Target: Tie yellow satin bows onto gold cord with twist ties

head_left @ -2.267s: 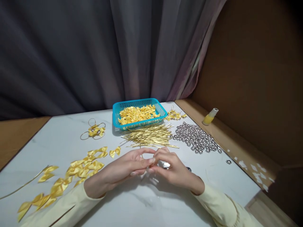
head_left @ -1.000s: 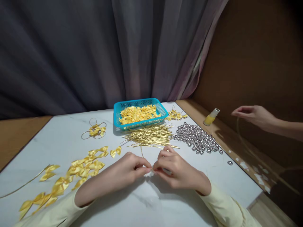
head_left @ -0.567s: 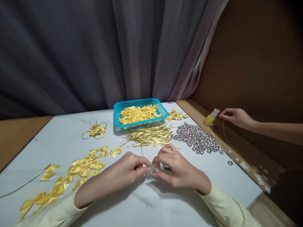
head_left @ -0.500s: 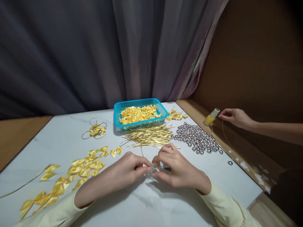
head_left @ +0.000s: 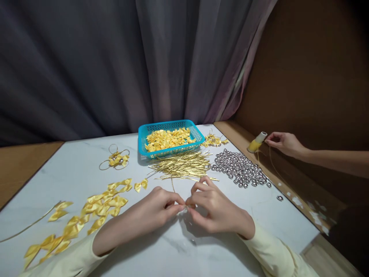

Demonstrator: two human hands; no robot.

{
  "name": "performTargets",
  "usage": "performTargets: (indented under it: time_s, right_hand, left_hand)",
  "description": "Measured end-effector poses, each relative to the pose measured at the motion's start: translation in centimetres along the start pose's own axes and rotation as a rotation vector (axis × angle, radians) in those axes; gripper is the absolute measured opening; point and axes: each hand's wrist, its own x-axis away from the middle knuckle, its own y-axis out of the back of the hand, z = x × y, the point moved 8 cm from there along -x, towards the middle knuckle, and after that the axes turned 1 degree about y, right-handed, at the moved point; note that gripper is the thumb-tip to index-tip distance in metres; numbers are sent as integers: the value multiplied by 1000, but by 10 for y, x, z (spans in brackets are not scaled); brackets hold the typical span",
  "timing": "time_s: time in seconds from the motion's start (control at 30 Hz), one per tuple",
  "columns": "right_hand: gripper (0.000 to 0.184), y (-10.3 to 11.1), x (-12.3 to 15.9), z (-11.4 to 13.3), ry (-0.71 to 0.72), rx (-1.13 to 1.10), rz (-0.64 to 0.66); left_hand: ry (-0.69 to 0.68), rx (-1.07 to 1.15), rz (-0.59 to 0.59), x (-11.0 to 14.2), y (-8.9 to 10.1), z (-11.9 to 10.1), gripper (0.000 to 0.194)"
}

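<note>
Gray curtains [head_left: 170, 61] are hanging behind a white marbled table [head_left: 161, 254], and a brown wall [head_left: 311, 77] is closing off the right side. Over the table, the left hand [head_left: 160, 204] is pinching a thin gold strand [head_left: 173, 184] between thumb and forefinger, the strand showing just beyond its knuckles. The right hand [head_left: 211, 204] is curling in so that its fingertips are meeting those of the left; whether it is gripping the strand too, I cannot tell, since the fingers are hiding the spot.

Just beyond the hands, a heap of gold stems [head_left: 181, 165] is lying in front of a blue basket [head_left: 139, 140], which is holding yellow ribbon pieces [head_left: 168, 139]. Yellow bows [head_left: 100, 204] are spreading out beside the left forearm, and a looped ornament [head_left: 117, 159] is resting farther back. Silver beads [head_left: 239, 167] are filling the area beyond the right hand, with a single bead [head_left: 279, 198] sitting apart. At the far right, another person's hand [head_left: 290, 145] is holding a fine thread [head_left: 272, 159] just beside a white-and-yellow cone [head_left: 257, 143].
</note>
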Motion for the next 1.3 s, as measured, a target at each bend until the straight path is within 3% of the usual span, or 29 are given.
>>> performTargets:
  time_s: [0.47, 0.97, 1.17, 1.3]
  right_hand:
    - [14, -3, 0, 0, -6, 9, 12]
    - [14, -13, 2, 0, 18, 46, 51]
    - [16, -13, 2, -15, -51, 109, 53]
    - [13, -9, 0, -17, -113, 45, 31]
  left_hand:
    - [36, -56, 6, -1, -1, 2, 29]
    - [-40, -259, 2, 9, -12, -3, 28]
    - [36, -338, -95, 9, 7, 10, 28]
    - [41, -312, -63, 9, 8, 14, 28]
